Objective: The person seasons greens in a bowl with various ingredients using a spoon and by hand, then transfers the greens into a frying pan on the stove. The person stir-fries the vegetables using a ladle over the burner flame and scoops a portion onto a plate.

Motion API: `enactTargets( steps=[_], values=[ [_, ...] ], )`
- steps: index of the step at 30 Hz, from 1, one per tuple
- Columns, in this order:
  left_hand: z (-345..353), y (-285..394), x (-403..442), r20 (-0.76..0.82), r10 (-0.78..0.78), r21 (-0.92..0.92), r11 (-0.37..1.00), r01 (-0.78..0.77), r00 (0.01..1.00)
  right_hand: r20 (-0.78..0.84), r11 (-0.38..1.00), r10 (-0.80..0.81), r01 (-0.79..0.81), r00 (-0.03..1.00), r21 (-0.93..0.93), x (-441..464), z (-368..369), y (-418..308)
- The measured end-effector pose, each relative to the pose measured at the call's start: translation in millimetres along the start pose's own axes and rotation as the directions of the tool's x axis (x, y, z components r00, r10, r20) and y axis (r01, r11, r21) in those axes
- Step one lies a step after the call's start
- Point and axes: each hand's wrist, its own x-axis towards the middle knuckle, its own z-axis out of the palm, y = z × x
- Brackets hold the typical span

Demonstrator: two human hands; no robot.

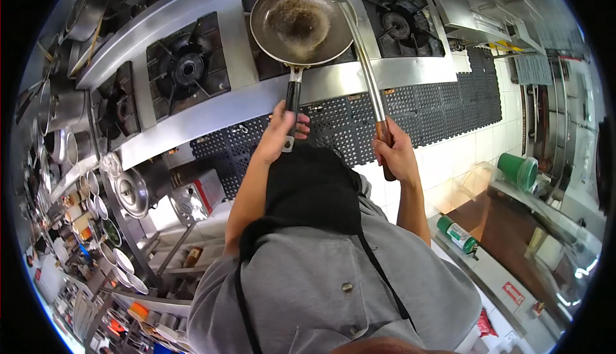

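Observation:
My left hand [282, 129] is around the black handle of a frying pan [337, 30], with its thumb on one side and fingertips showing on the other. The pan is over the stove, its dark inside marked by a brownish, worn-looking patch in the middle. Closed on the wooden end of a long metal ladle [366, 62] is my right hand [396, 149]. The ladle's shaft runs up past the pan's right side. Its shiny bowl overlaps the pan's far right rim in view; whether they touch, I cannot tell.
Gas burners [188, 65] flank the pan, with another burner [396, 25] to the right. A perforated black mat [423, 113] covers floor before the stove. At left stand a lidded pot [133, 192] and several bowls. A green-labelled container [457, 233] lies on the right counter.

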Motion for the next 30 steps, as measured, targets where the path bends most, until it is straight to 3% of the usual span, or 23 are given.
enactTargets(
  steps=[1,4,6,10,12,13,14,15,16,17,18,20,21,22,23,24,25,26,27,28,30],
  values=[
    [-3.6,-1.9,-4.5,0.005,-0.025,-0.306,0.952,0.025,1.000,0.005,1.000,0.007,-0.007,1.000,-0.005,3.5,-2.0,-1.0],
    [-120.6,-131.0,55.0,-0.203,-0.272,-0.495,0.857,0.141,0.941,0.003,0.999,0.030,-0.029,1.000,-0.015,10.6,-1.6,-10.9],
    [-137.9,-178.5,89.4,-0.572,-0.368,-0.596,0.800,-0.064,0.733,0.026,0.997,0.037,-0.036,0.999,-0.062,18.4,-7.1,-6.7],
    [-103.0,-181.7,154.6,-0.623,-0.375,-0.673,0.705,-0.226,0.686,0.027,0.986,0.095,-0.090,0.995,-0.142,25.4,-8.1,-22.7],
    [-125.7,-249.2,216.2,-0.665,-0.192,-0.671,0.578,-0.464,0.722,0.007,0.979,0.118,-0.115,0.993,-0.171,27.0,-12.8,-24.4],
    [-139.3,-268.2,227.0,-0.662,-0.209,-0.686,0.555,-0.469,0.720,0.030,0.976,0.129,-0.122,0.991,-0.181,28.3,-15.4,-27.3],
    [-156.0,-282.6,231.5,-0.485,0.009,-0.804,0.391,-0.449,0.875,0.044,0.970,0.133,-0.122,0.990,-0.208,27.9,-19.6,-27.6],
    [-166.9,-289.4,232.1,-0.314,0.278,-0.893,0.240,-0.382,0.908,0.038,0.956,0.115,-0.101,0.993,-0.275,28.9,-23.3,-25.0],
    [-172.2,-285.0,227.3,-0.355,0.290,-0.880,0.216,-0.422,0.889,0.047,0.940,0.092,-0.071,0.995,-0.333,31.7,-24.0,-21.7],
    [-180.4,-280.6,219.1,0.003,0.144,-0.985,0.171,-0.022,0.990,0.020,0.928,0.087,-0.074,0.996,-0.364,33.2,-23.4,-18.0],
    [-191.3,-273.4,201.1,0.370,0.029,-0.927,0.072,0.367,0.929,0.058,0.920,0.063,-0.035,0.996,-0.389,35.1,-27.0,-13.7],
    [-175.5,-245.7,173.0,0.349,-0.295,-0.936,-0.147,0.319,0.890,0.086,0.922,0.030,0.005,0.996,-0.388,37.2,-20.5,-12.7],
    [-151.5,-212.2,141.1,0.087,-0.411,-0.993,0.041,0.114,0.908,0.087,0.924,0.018,0.017,0.996,-0.383,38.0,-16.6,-12.1],
    [-162.8,-229.0,129.9,0.094,-0.482,-0.955,0.204,0.215,0.871,0.100,0.925,0.008,0.030,0.995,-0.378,38.4,-11.7,-10.9],
    [-144.8,-204.8,98.1,-0.217,-0.522,-0.813,0.564,0.143,0.825,0.118,0.920,-0.016,0.061,0.993,-0.388,40.5,-2.7,-15.1],
    [-126.1,-181.1,59.5,-0.516,-0.478,-0.556,0.818,0.146,0.711,0.139,0.912,-0.037,0.090,0.990,-0.399,42.7,3.5,-21.0],
    [-136.8,-189.2,29.9,-0.574,-0.477,-0.601,0.798,0.053,0.665,0.210,0.916,-0.074,0.150,0.975,-0.371,49.4,4.8,-21.8],
    [-144.3,-204.7,0.7,-0.788,-0.321,-0.271,0.947,0.172,0.526,0.270,0.921,-0.106,0.197,0.957,-0.336,55.8,5.5,-20.7],
    [-150.4,-216.7,-28.6,-0.911,-0.111,0.051,0.926,0.374,0.397,0.311,0.928,-0.147,0.239,0.939,-0.284,62.1,10.1,-22.6],
    [-155.6,-221.9,-67.8,-0.941,-0.134,-0.018,0.937,0.348,0.310,0.350,0.934,-0.185,0.275,0.918,-0.227,67.6,17.3,-25.4],
    [-151.6,-219.4,-189.0,-0.993,0.119,0.109,0.946,0.306,-0.013,0.410,0.941,-0.182,0.280,0.893,-0.192,70.9,33.4,-22.4]
  ],
)
